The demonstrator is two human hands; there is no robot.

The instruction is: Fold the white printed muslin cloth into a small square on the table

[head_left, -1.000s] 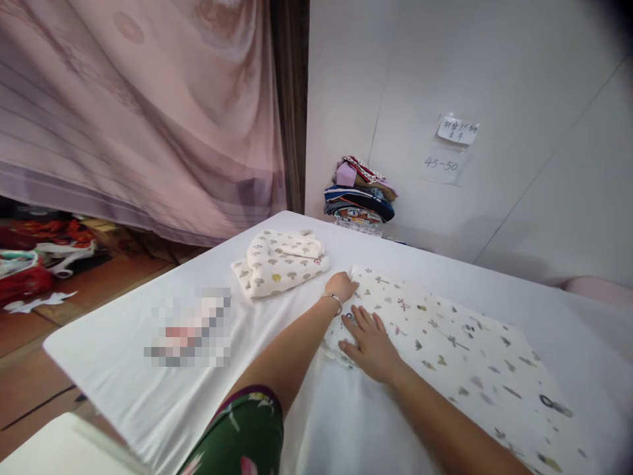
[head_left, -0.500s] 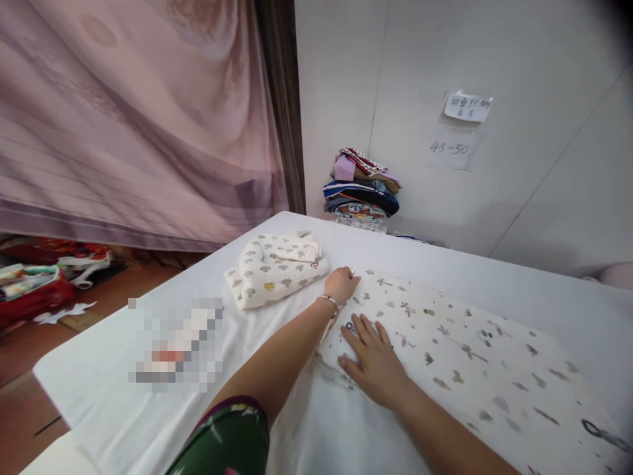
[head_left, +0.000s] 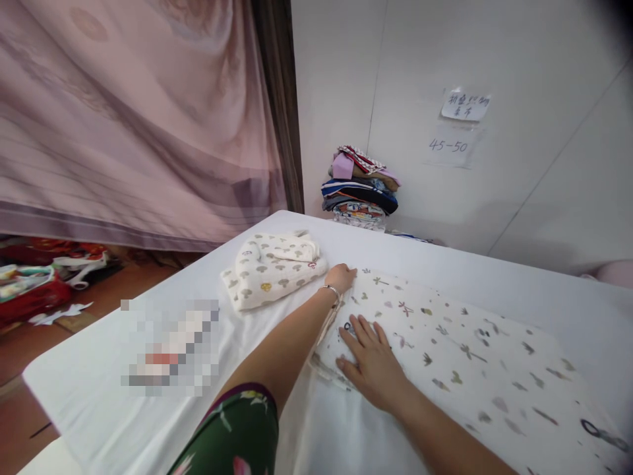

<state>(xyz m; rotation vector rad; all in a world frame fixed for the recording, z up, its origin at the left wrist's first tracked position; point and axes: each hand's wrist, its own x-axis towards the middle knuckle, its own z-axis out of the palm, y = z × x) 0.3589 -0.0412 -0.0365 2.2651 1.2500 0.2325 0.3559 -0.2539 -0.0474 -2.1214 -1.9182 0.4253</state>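
A white cloth (head_left: 459, 336) printed with small plants and animals lies folded in layers across the right of the bed-like surface. At its far left corner, my left hand (head_left: 341, 278) has its fingers closed on the edge; the fingertips are partly hidden. My right hand (head_left: 374, 364) rests flat on the near left part of this cloth, fingers spread, pressing on top. Layered edges show just left of and below the right hand. Beyond my left forearm is a second folded cloth (head_left: 277, 270), cream with a mushroom-like print, apart from both hands.
White sheeting (head_left: 257, 343) covers the work surface, slightly wrinkled. A pixelated item (head_left: 171, 349) lies at left. Several folded textiles (head_left: 361, 188) are stacked beyond the far edge by the wall. Pink curtain (head_left: 148, 119) hangs at left, with a red bag (head_left: 44, 290) on the floor below.
My left hand has shifted very slightly at the cloth's far corner. The right hand stays flat in place, and the view has moved a little.
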